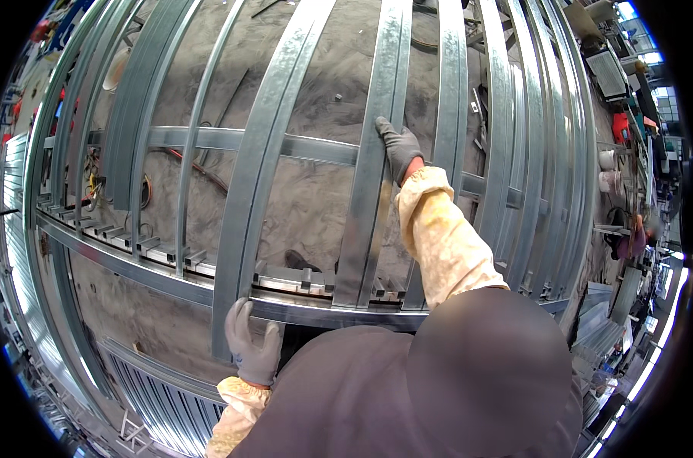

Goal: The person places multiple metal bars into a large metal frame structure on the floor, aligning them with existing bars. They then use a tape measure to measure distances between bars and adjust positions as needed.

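Observation:
Both my hands wear grey work gloves, with pale, stained sleeves behind them. My right hand [400, 150] is closed over the right edge of a long galvanized metal stud [373, 164], which lies across the frame ahead of me. Some of its fingers are hidden behind the stud. Near the lower end of another metal stud [248, 198], on the left, my left hand [253, 345] is spread with thumb and fingers apart. Its fingertips are close to that stud's edge; I cannot tell whether they touch. The near steel rail [163, 281] runs beneath both studs.
More studs [520, 153] stand in rows to the right, and others [144, 107] to the left. A crossbar [319, 149] passes under them. Short metal brackets [306, 279] line the near rail. Cables [197, 172] lie on the dusty floor. Buckets [610, 182] stand far right.

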A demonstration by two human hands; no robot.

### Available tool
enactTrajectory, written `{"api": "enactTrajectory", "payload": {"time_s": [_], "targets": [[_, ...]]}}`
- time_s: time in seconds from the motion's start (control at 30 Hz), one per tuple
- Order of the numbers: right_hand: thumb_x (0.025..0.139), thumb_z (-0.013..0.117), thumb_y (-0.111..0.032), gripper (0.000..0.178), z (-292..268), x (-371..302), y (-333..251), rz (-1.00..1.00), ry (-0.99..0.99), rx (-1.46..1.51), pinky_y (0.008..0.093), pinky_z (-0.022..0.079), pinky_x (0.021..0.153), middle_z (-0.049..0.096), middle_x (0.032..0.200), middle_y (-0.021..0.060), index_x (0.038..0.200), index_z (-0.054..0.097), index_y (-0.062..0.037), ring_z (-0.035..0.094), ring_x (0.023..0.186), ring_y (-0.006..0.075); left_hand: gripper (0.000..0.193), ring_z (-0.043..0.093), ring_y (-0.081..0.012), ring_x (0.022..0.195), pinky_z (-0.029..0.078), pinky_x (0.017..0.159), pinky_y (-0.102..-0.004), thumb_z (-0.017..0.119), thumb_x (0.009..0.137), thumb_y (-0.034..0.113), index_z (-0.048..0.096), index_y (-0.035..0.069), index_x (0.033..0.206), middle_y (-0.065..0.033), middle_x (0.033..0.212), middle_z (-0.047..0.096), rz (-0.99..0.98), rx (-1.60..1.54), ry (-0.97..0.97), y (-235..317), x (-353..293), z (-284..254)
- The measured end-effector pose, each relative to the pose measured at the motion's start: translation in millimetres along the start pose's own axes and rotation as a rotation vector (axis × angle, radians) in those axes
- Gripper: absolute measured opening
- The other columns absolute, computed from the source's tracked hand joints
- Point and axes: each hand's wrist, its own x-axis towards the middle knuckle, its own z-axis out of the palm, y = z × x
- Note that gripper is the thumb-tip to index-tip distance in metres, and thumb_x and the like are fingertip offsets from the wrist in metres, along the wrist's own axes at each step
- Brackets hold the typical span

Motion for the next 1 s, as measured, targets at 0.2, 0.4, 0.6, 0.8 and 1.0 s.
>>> {"api": "enactTrajectory", "payload": {"time_s": [0.2, 0.4, 0.6, 0.8, 1.0], "targets": [[0.084, 0.079, -0.052, 0.077, -3.9, 9.2, -4.7, -0.043, 0.074, -0.276, 0.0372, 0.052, 0.091, 0.071, 0.115, 0.0194, 0.129, 0.06, 0.0082, 0.068, 0.102, 0.0283, 0.068, 0.052, -0.0423, 0.126, 0.043, 0.106, -0.0472, 0.079, 0.075, 0.017, 0.053, -0.004, 0.135, -0.0265, 0.138, 0.051, -0.085, 0.305, 0.105, -50.6, -26.0, -40.2], [0.089, 0.069, -0.035, 0.047, 106.0, -100.6, -48.6, -0.606, 0.182, -0.52, 0.0456, 0.051, 0.083, 0.067, 0.109, 0.0238, 0.12, 0.06, -0.0001, 0.067, 0.099, 0.0346, 0.069, 0.07, -0.0307, 0.094, 0.054, 0.086, -0.0395, 0.089, 0.068, 0.036, 0.064, 0.0, 0.121, -0.0165, 0.101, 0.071, -0.731, -0.191, -0.196, -73.6, -27.7, -77.9], [0.093, 0.076, -0.037, 0.057, 228.8, -146.4, 37.2, 0.237, -0.241, 0.436, 0.0334, 0.054, 0.084, 0.07, 0.115, 0.0083, 0.135, 0.058, -0.0032, 0.066, 0.095, 0.0178, 0.057, 0.071, -0.0241, 0.077, 0.056, 0.073, -0.0372, 0.091, 0.065, 0.042, 0.069, 0.004, 0.101, -0.0103, 0.086, 0.073, -0.49, -0.077, -0.09, -101.9, -37.3, -82.0], [0.096, 0.073, -0.025, 0.034, 233.4, -131.5, 11.2, 0.03, -0.173, 0.391, 0.0333, 0.057, 0.073, 0.072, 0.103, 0.004, 0.124, 0.064, -0.0069, 0.067, 0.083, 0.0149, 0.058, 0.071, -0.0253, 0.078, 0.056, 0.074, -0.0373, 0.092, 0.065, 0.043, 0.069, 0.002, 0.1, -0.0113, 0.086, 0.073, -0.393, -0.167, -0.041, -79.1, -23.6, -94.3], [0.093, 0.075, -0.023, 0.036, 203.6, -93.7, -29.8, -0.112, -0.055, 0.242, 0.0318, 0.055, 0.076, 0.073, 0.102, 0.0063, 0.119, 0.066, -0.001, 0.066, 0.085, 0.0145, 0.065, 0.073, -0.027, 0.087, 0.056, 0.081, -0.0375, 0.089, 0.069, 0.05, 0.07, 0.0, 0.106, -0.014, 0.094, 0.075, -0.381, -0.17, -0.137, -53.7, 14.2, -58.7]]}}
